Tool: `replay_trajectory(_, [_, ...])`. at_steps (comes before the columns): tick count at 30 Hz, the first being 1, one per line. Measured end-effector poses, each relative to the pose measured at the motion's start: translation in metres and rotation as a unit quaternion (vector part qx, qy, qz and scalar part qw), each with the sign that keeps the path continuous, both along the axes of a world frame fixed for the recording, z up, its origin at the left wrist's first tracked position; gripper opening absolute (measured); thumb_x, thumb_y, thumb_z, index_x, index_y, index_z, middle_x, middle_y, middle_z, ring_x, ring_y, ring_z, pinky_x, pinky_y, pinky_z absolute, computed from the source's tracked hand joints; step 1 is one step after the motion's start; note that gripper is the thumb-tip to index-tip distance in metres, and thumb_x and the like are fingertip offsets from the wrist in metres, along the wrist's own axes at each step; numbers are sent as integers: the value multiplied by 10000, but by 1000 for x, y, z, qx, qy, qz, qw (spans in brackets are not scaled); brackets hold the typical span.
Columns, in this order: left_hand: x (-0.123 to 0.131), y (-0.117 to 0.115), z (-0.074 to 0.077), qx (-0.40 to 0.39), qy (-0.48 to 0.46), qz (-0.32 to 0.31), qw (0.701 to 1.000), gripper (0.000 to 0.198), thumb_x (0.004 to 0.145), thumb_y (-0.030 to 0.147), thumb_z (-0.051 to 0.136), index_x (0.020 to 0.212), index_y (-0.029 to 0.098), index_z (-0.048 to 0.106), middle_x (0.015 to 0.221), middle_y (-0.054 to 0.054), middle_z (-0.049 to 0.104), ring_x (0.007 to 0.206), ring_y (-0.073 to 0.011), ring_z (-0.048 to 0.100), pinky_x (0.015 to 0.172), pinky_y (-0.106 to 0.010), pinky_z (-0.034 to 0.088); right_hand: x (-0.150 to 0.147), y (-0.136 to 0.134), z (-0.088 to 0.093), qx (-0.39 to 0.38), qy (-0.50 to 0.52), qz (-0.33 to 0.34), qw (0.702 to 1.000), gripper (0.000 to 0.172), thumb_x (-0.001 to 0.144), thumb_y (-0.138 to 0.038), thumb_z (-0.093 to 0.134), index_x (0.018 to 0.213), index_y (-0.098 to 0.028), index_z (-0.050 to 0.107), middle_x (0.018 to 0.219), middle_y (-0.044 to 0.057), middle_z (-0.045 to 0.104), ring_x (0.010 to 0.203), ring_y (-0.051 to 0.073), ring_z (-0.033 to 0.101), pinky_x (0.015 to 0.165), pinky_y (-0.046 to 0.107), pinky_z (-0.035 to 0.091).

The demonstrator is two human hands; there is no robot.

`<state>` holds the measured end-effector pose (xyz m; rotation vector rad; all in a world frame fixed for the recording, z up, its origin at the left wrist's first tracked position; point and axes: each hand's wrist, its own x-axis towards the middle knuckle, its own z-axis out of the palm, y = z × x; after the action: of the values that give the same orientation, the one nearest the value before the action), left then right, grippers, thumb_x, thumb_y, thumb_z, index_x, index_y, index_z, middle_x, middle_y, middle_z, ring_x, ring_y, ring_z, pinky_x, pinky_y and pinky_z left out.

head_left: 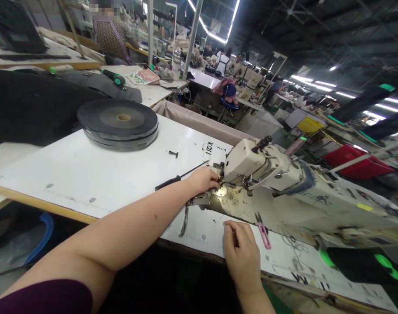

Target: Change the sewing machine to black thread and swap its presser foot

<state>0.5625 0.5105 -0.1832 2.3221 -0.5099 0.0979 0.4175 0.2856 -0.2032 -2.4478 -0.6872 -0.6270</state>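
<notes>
My left hand (205,179) reaches across to the needle end of a cream sewing machine (247,161). Its fingertips are pinched together beside the needle and presser foot; what they hold is too small to make out. A screwdriver (172,180) with a black handle lies just behind that forearm. On the front of the table rests my right hand (240,248), loosely curled, with nothing visible in it. Pink-handled thread snips (263,231) lie to the right of this hand, and loose thread (292,242) is further right.
A large roll of black tape (120,124) sits on the white table (71,174). Beyond it lie a dark tool with a green end (113,77) and black fabric (32,104). A black thread cone (358,264) is at the right. Other people work in the background.
</notes>
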Motion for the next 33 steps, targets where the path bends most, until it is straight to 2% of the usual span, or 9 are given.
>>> replay_trajectory(4, [-2, -3, 0, 27, -11, 12, 1000, 129, 851, 250, 714, 814, 180, 815, 787, -75, 770, 817, -230, 663, 734, -300, 432, -1, 1, 3, -3, -7, 6, 1000, 102, 1018, -200, 544, 1067, -190, 633, 966, 60, 638, 927, 184, 619, 838, 309, 490])
replay_trajectory(9, [0, -5, -1, 40, -19, 13, 999, 117, 843, 266, 723, 825, 193, 812, 812, -78, 775, 859, -239, 677, 762, -302, 456, -1, 3, 6, -6, -11, 8, 1000, 98, 1017, -197, 540, 1062, -194, 628, 960, 58, 640, 912, 177, 619, 823, 302, 497])
replay_trajectory(18, [7, -10, -13, 27, -38, 19, 999, 108, 808, 265, 773, 762, 172, 804, 794, -88, 749, 890, -258, 669, 829, -329, 472, -2, 5, 8, -9, 5, 1, 1000, 130, 1025, -244, 522, 1045, -203, 644, 933, 64, 650, 881, 186, 628, 781, 319, 511])
replay_trajectory(22, [6, -10, -11, 15, -36, 15, 999, 112, 820, 236, 755, 813, 146, 820, 828, -115, 759, 905, -272, 673, 846, -344, 481, -2, 5, 8, -8, 16, -1, 1000, 124, 1024, -242, 530, 1036, -202, 647, 942, 57, 646, 873, 175, 622, 784, 312, 498])
replay_trajectory(27, [4, -8, -6, -2, -27, 16, 1000, 97, 824, 244, 759, 807, 169, 818, 857, -93, 774, 929, -261, 672, 863, -325, 478, -3, 6, 10, -9, 26, 0, 1000, 119, 1025, -235, 537, 1028, -197, 650, 939, 54, 640, 879, 175, 611, 797, 314, 486])
replay_trajectory(33, [-1, -7, -1, -24, 2, 42, 999, 106, 835, 273, 748, 813, 196, 816, 833, -46, 774, 838, -225, 679, 768, -290, 476, -5, 7, 10, -9, 31, -7, 999, 118, 1022, -216, 540, 1029, -197, 655, 943, 49, 637, 886, 172, 600, 800, 308, 475])
